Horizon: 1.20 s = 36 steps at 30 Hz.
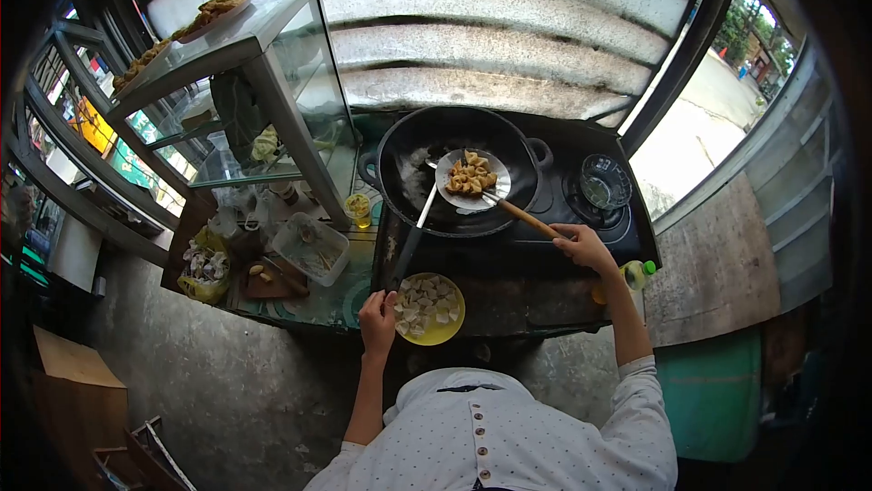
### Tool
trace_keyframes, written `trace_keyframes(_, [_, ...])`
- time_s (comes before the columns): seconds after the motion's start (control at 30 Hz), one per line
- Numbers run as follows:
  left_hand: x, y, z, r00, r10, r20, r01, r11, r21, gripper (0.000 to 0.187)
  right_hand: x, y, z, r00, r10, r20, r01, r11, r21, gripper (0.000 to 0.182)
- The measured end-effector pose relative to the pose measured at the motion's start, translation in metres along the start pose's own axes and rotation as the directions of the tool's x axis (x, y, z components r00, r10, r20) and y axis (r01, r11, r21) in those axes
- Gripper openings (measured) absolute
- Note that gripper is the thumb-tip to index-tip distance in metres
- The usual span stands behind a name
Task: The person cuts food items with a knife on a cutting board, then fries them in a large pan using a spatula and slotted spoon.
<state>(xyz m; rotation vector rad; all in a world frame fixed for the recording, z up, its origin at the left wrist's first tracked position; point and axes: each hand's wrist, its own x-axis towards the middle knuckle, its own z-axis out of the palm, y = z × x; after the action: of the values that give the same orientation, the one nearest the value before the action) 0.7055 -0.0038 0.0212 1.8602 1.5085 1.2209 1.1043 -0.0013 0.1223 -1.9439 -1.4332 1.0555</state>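
Observation:
My right hand (586,248) is closed round the wooden handle of a skimmer (527,216), held over the wok (400,141). Golden-brown fried pieces (470,174) lie heaped on the skimmer's disc. My left hand (377,320) grips the dark handle end of a spatula (426,208), whose metal tip reaches to the skimmer's left edge. Whitish steam or bubbling shows in the wok's left part. Just right of my left hand, a yellow plate (420,338) bears many pale, uncooked-looking pieces (427,303).
A glass bowl (605,184) sits on the right burner. A green-capped bottle (639,273) stands by my right forearm. Left are a glass of yellow contents (359,210), a clear plastic tub (312,250), a knife on a board (272,280) and a glass display case (300,82).

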Motion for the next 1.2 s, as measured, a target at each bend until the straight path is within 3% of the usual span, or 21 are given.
trace_keyframes(0.13, [0.001, -0.003, 0.002, 0.999, -0.029, 0.015, 0.029, 1.0, 0.0, 0.032, -0.008, -0.007, -0.012, 0.995, -0.065, -0.075, 0.065, 0.998, -0.003, 0.04])
trace_keyframes(0.3, [0.001, -0.007, 0.001, 1.0, -0.008, 0.021, 0.008, 1.0, 0.006, 0.032, -0.011, -0.009, -0.019, 0.994, -0.022, -0.107, 0.024, 1.0, 0.015, 0.039])
trace_keyframes(0.6, [0.006, 0.0, -0.004, 0.999, -0.049, 0.023, 0.049, 0.998, -0.035, 0.032, -0.007, 0.006, -0.013, 0.997, 0.04, -0.061, -0.038, 0.999, 0.031, 0.039])
trace_keyframes(0.8, [0.005, -0.005, -0.001, 0.999, -0.033, -0.011, 0.033, 0.999, -0.038, 0.033, -0.009, -0.004, -0.022, 0.999, 0.003, -0.047, -0.006, 0.998, -0.057, 0.039])
trace_keyframes(0.97, [0.005, -0.001, -0.002, 0.999, -0.051, -0.009, 0.051, 0.998, -0.045, 0.035, -0.019, -0.028, -0.029, 0.993, -0.064, -0.102, 0.067, 0.997, 0.026, 0.04])
trace_keyframes(1.2, [0.006, -0.004, -0.001, 0.999, -0.032, -0.012, 0.032, 0.999, -0.028, 0.035, -0.009, -0.005, -0.017, 0.996, -0.06, -0.072, 0.058, 0.998, -0.038, 0.041])
